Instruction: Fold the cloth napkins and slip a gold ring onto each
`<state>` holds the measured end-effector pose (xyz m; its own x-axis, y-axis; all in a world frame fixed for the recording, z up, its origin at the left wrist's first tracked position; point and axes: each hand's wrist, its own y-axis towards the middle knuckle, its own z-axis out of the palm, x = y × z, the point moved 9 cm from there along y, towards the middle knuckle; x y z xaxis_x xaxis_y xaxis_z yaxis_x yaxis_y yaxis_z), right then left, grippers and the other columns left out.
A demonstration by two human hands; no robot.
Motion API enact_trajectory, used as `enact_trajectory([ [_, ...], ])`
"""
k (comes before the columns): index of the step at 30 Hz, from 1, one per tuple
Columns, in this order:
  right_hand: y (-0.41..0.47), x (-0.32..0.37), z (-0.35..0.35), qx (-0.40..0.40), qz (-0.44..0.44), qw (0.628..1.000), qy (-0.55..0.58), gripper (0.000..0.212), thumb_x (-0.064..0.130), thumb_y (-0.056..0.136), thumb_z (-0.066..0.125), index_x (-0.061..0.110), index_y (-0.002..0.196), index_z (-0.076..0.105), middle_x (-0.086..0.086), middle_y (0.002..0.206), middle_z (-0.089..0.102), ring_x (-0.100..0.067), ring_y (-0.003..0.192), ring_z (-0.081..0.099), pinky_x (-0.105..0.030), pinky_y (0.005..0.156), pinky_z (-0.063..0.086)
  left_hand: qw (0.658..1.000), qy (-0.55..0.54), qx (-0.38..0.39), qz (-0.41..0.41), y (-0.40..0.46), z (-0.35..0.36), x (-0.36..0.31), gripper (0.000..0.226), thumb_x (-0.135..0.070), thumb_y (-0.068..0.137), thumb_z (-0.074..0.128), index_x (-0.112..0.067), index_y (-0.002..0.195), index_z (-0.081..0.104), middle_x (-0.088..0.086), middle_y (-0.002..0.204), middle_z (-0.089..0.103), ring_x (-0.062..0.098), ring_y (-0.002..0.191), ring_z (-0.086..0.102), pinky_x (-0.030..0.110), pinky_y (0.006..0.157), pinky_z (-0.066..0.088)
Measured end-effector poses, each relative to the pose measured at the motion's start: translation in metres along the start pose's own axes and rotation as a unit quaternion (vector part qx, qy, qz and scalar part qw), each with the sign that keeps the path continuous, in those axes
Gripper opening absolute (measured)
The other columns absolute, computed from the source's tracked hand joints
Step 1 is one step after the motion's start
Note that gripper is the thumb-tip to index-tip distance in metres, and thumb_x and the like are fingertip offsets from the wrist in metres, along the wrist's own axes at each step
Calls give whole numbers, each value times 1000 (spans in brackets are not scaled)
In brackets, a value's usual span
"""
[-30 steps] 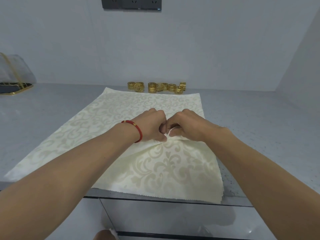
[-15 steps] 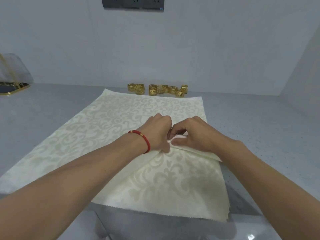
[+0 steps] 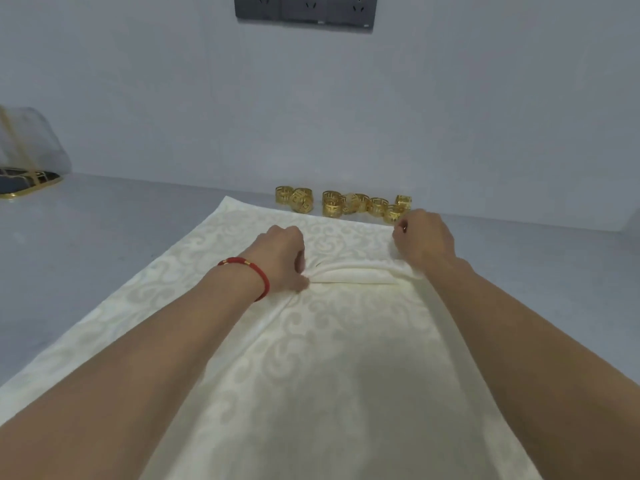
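Head camera looks down on the left hand (image 3: 282, 258), curled with a red cord bracelet (image 3: 247, 271) at its wrist, thumb and fingertips pinching a gathered pleat in the cream damask cloth napkin (image 3: 311, 358) near its middle. From that pinch a raised ridge of fabric runs across to the right hand (image 3: 424, 237), which is also curled and grips the napkin's right edge close to the far corner.

The likely trouble is the pleat itself. It is held at its two ends only, and the span between them looks slack, so if either hand lets go before the next pleat is gathered, the ridge could flatten and the fold would have to be started over. Uneven pull between the hands could also skew the fold, since the left hand holds mid-cloth and the right holds an edge. The near part of the cloth lies under both forearms, and dragging it forward could wrinkle it. The right hand sits just beside the row of gold openwork metal napkin rings (image 3: 346, 204) by the wall, so a careless reach might knock them about.

Counts: two hands, one bracelet, one napkin in view, and about eight rings, though they overlap and an exact figure is hard to fix. No ring is on the napkin yet. All rests on a grey speckled countertop (image 3: 104, 237).
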<state>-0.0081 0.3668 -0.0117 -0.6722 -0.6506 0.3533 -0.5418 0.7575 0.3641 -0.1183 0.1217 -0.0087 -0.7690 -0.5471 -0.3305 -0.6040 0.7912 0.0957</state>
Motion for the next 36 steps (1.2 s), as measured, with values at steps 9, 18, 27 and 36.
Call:
enact_trajectory([
  [9,66,6,53,44,5,982,-184,33,12,95,55,11,128,56,-15,130,45,-34,121,47,-48,99,44,998,37,-40,-8,1,7,-4,25,-16,77,75,-12,91,55,1,86,41,26,86,49,36,77,52],
  [18,18,-7,-45,-44,5,986,160,15,29,93,67,15,89,70,-5,103,71,-23,88,63,-28,75,41,995,-23,-88,-32,-1,6,12,25,-18,68,77,-13,75,54,6,84,51,27,83,50,29,57,33],
  [27,-127,-88,-74,-52,205,811,546,23,9,90,76,11,109,65,-13,109,73,-19,78,75,-28,78,61,981,-46,-187,3,-22,-24,-4,21,-16,70,78,-12,69,58,-1,73,61,19,71,48,30,64,32],
  [36,-140,-83,-64,-18,178,766,617,35,6,89,75,7,121,60,-14,109,75,-26,90,77,-48,100,56,974,-50,-209,71,-28,-22,-18,21,-11,69,77,-13,66,56,-2,68,58,19,66,52,29,60,34],
])
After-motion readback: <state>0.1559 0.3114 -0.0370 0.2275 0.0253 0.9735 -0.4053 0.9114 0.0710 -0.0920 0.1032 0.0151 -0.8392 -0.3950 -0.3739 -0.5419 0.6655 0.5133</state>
